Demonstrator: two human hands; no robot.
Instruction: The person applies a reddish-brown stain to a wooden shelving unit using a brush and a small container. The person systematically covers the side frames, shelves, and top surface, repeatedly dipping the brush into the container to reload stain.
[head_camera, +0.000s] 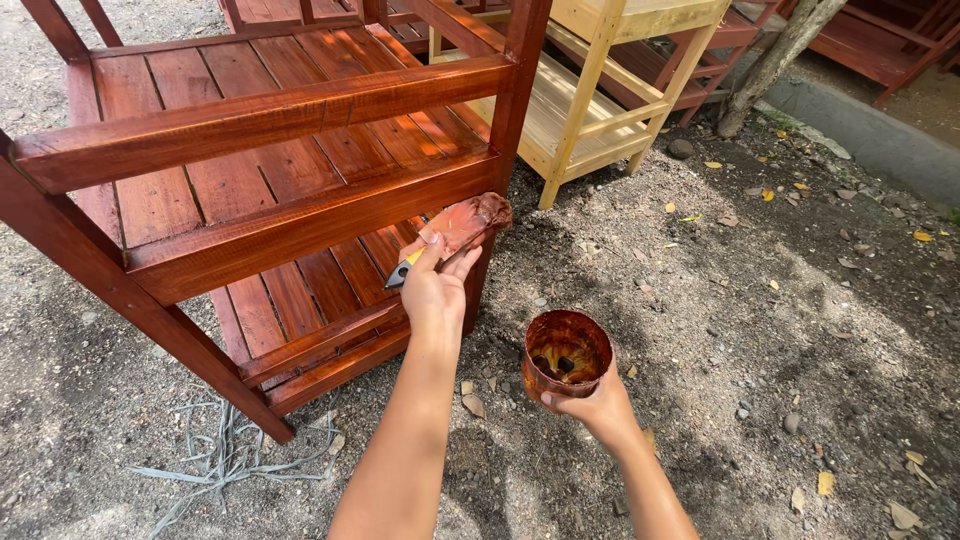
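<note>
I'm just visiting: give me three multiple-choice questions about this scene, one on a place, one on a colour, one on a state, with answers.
1. Where is the brush?
A. against the stained rack's post
B. inside the cup
C. on the ground

2. What colour is the unstained rack behind?
A. blue
B. pale yellow
C. black

3. How is the cup?
A. lying tipped over
B. lidded
C. held open, mouth up

Answers: 1 A, the left hand presses the brush to the stained rack. 2 B, its wood is bare and light. 3 C, the right hand grips it and the inside shows.
</note>
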